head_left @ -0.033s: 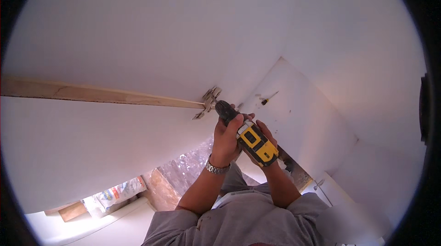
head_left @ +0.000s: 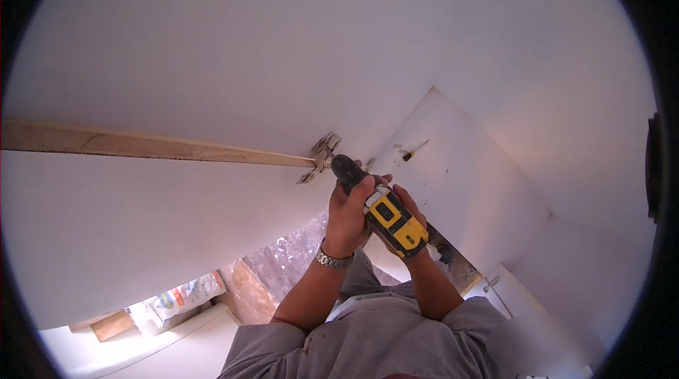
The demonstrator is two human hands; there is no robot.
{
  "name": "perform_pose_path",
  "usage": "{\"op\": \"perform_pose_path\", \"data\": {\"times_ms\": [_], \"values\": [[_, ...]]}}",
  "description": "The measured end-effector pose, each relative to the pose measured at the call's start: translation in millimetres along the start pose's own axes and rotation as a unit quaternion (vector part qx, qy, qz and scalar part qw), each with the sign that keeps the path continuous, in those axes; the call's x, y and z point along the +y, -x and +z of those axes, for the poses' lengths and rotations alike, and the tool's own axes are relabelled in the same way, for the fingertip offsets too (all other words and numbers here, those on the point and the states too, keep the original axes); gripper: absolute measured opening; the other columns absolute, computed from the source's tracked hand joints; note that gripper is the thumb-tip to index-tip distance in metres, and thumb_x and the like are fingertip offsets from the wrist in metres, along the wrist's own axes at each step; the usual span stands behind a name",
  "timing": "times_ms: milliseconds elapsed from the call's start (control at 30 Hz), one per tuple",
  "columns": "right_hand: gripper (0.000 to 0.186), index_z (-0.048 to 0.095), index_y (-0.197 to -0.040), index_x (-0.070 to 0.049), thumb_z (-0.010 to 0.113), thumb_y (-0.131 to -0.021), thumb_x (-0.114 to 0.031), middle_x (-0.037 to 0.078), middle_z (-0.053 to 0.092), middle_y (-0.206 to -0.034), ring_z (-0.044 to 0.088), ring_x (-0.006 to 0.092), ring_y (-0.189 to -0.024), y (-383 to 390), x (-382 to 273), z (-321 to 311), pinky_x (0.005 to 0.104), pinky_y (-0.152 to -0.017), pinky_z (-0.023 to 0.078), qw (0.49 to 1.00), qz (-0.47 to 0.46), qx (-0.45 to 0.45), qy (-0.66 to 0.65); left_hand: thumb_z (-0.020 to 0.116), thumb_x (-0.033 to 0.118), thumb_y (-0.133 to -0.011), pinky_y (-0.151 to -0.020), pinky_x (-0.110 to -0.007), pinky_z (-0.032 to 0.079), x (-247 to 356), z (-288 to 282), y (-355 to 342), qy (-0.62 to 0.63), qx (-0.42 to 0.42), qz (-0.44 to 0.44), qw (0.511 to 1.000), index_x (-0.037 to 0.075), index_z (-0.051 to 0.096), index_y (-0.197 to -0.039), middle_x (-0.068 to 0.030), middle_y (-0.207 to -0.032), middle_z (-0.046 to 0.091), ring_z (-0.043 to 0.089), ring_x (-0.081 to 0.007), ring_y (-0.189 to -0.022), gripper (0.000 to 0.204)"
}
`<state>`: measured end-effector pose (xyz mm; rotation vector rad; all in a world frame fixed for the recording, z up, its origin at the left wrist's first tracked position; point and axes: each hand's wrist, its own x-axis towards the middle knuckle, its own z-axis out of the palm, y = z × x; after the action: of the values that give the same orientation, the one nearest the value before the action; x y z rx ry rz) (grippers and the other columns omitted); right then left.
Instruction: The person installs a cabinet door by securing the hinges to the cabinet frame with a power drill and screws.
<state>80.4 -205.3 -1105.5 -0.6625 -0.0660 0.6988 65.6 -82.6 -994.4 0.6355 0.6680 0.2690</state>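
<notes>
Head view shows both hands raised in front of the person, closed around a yellow-and-black cordless drill (head_left: 393, 217). Left hand (head_left: 348, 217) wraps the front of the drill body just behind the dark chuck, steadying it; a metal wristwatch (head_left: 333, 259) sits on that wrist. Right hand (head_left: 410, 220) grips the rear of the tool from the far side, partly hidden, so its finger positions cannot be told in full. The chuck points at a silver metal cabinet hinge (head_left: 322, 155), which sits where a long bare-wood panel edge (head_left: 155, 144) ends; this two-handed hold appears meant to keep the bit in line with the hinge. A white board panel (head_left: 453, 167) stands to the right, carrying a small screw or fitting (head_left: 409, 155) near its upper end. White flat panels fill most of the surroundings. Below, grey sleeves, a printed sack (head_left: 185, 294) and a wood offcut (head_left: 113, 325) are visible.
</notes>
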Motion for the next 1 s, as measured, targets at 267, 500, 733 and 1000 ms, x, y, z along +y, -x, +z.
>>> {"op": "perform_pose_path", "data": {"times_ms": [267, 500, 733, 1000], "values": [[0.064, 0.035, -0.143, -0.01, 0.063, -0.085, -0.003, 0.009, 0.053, -0.132, 0.055, 0.0154, -0.114, -4, -12, 15, 0.0286, -0.096, 0.045, 0.966, -0.051, -0.071, 0.243, 0.062, 0.012, -0.087, -0.086, -0.036, 0.051, -5, -12, -5, -0.024, 0.01, 0.014, 1.0, 0.001, 0.023, -0.138, -0.0213, -0.113, 0.057, 0.059, -0.0243, -0.103, 0.065], [0.064, 0.034, -0.144, -0.011, 0.06, -0.086, -0.001, 0.007, 0.048, -0.136, 0.051, 0.015, -0.118, -5, -10, 20, 0.0282, -0.099, 0.042, 0.936, -0.117, -0.088, 0.321, 0.062, 0.012, -0.086, -0.087, -0.035, 0.05, -4, -13, -5, -0.041, 0.003, 0.018, 0.999, 0.001, 0.024, -0.137, -0.023, -0.121, 0.052, 0.058, -0.0226, -0.104, 0.064], [0.057, 0.035, -0.143, -0.01, 0.055, -0.09, -0.002, 0.007, 0.049, -0.135, 0.052, 0.0146, -0.116, -4, -18, 31, 0.0274, -0.096, 0.045, 0.958, -0.07, -0.086, 0.266, 0.064, 0.012, -0.086, -0.082, -0.034, 0.053, -4, -12, -4, -0.039, 0.001, 0.032, 0.999, 0.003, 0.036, -0.124, -0.0198, -0.114, 0.056, 0.06, -0.0212, -0.097, 0.048], [0.032, 0.053, -0.124, -0.001, 0.056, -0.094, -0.012, 0.005, 0.066, -0.105, 0.067, 0.0165, -0.088, -7, -8, 6, 0.0272, -0.075, 0.056, 0.757, -0.288, -0.098, 0.579, 0.064, 0.014, -0.086, -0.087, -0.039, 0.052, -4, -10, -5, -0.049, 0.023, 0.035, 0.998, 0.004, 0.033, -0.133, -0.0161, -0.092, 0.064, 0.057, -0.0321, -0.112, 0.057]]}}
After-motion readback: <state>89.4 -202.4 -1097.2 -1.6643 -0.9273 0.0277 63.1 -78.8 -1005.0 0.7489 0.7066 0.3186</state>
